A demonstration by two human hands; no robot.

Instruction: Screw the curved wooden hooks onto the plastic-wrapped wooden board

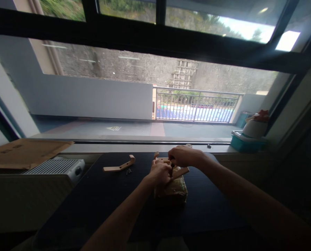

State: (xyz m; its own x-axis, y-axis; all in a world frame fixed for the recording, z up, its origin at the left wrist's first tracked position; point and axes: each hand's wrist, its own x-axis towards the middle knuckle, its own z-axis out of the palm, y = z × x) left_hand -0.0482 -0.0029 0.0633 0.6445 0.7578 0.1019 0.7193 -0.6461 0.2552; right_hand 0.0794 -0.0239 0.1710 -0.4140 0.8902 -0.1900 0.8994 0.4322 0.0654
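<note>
My left hand (pixel 160 173) and my right hand (pixel 183 156) meet over the dark table (pixel 97 198), both closed on a curved wooden piece (pixel 182 171) that rests on a plastic-wrapped package (pixel 172 191). A small dark tool or screw seems to sit between the hands, too small to make out. A second curved wooden hook (pixel 120 166) lies on the table to the left, with a few small screws (pixel 128 171) beside it.
A white heater (pixel 54 167) with flattened cardboard (pixel 21 151) on it stands at the left. A teal box (pixel 246 143) with a white pot on top sits on the window sill at the right. Large windows face a balcony.
</note>
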